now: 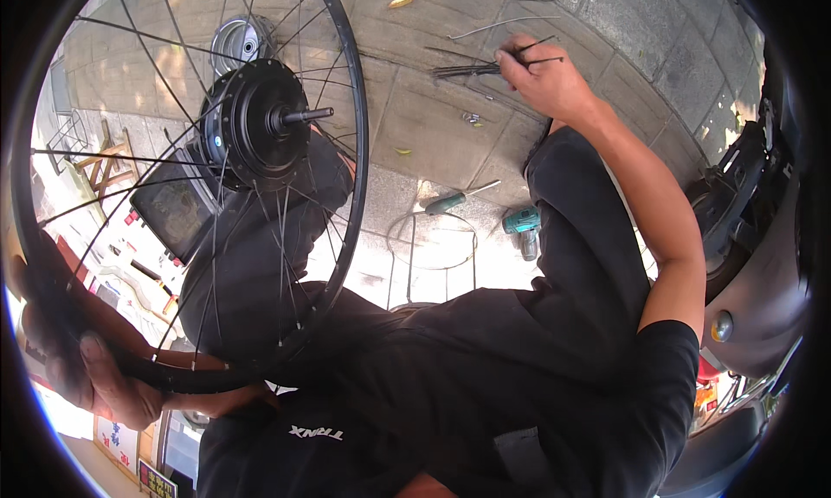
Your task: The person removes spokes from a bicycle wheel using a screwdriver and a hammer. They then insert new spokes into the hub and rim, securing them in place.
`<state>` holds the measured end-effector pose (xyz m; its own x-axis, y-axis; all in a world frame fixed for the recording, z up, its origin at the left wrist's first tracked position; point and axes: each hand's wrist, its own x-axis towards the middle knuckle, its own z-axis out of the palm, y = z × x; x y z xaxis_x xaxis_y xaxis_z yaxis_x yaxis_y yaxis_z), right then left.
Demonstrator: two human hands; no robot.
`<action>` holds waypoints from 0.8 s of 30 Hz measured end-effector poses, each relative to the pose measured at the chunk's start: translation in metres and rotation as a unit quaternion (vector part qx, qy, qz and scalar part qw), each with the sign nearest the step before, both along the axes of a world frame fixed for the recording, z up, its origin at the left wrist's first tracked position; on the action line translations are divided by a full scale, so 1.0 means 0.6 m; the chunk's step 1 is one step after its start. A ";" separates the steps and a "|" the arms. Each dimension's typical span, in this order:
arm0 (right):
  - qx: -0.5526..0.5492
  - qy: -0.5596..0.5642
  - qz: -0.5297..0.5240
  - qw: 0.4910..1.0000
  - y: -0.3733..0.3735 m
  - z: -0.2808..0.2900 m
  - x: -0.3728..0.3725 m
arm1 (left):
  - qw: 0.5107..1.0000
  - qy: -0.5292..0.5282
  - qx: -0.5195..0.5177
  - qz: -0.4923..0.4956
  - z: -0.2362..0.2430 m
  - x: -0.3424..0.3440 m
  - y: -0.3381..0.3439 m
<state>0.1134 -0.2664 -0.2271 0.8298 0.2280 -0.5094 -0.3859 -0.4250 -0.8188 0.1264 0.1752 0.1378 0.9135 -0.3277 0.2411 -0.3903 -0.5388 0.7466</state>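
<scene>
A spoked wheel rim (359, 152) stands upright on my left side, its black hub motor (251, 122) laced with black spokes and its axle pointing right. My left hand (99, 377) grips the lower left of the rim, thumb on the near side. Out ahead to the right, my right hand (550, 83) is closed low over the paving, with thin dark spokes sticking out from between its fingers. Beside its fingertips lies a bundle of black spokes (463, 70). How many are in the hand cannot be made out.
A bent wire (502, 25) and small metal bits (472, 117) lie on the paving. Nearer are a green-handled screwdriver (446, 204) and a teal power drill (524, 225). A silver drum-shaped part (238, 44) sits behind the wheel, a dark case (177, 208) at left, a parked scooter (757, 299) at right.
</scene>
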 end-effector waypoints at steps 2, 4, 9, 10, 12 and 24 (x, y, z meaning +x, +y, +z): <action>-0.038 0.000 0.020 0.999 0.007 -0.050 -0.074 | 0.999 -0.015 -0.016 -0.036 -0.014 -0.007 -0.011; -0.067 0.013 0.026 0.997 0.020 -0.078 -0.134 | 0.997 -0.036 -0.029 -0.063 -0.030 -0.012 -0.029; -0.157 -0.031 -0.129 0.979 0.064 -0.082 -0.191 | 0.993 -0.067 -0.028 -0.089 -0.029 -0.031 -0.044; -0.162 -0.032 -0.183 0.969 0.063 -0.102 -0.216 | 0.992 -0.064 -0.041 -0.103 -0.042 -0.022 -0.046; -0.159 -0.025 -0.234 0.959 0.074 -0.117 -0.245 | 0.992 -0.063 -0.041 -0.098 -0.038 -0.024 -0.054; -0.085 0.173 -0.355 0.915 0.017 -0.099 -0.359 | 0.993 -0.076 -0.084 -0.024 -0.046 -0.024 -0.115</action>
<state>-0.1017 -0.2564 -0.2865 0.5194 -0.4132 -0.7480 -0.8382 -0.0758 -0.5401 0.1118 0.1063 0.1101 0.8468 -0.3125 0.4305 -0.5276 -0.3898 0.7548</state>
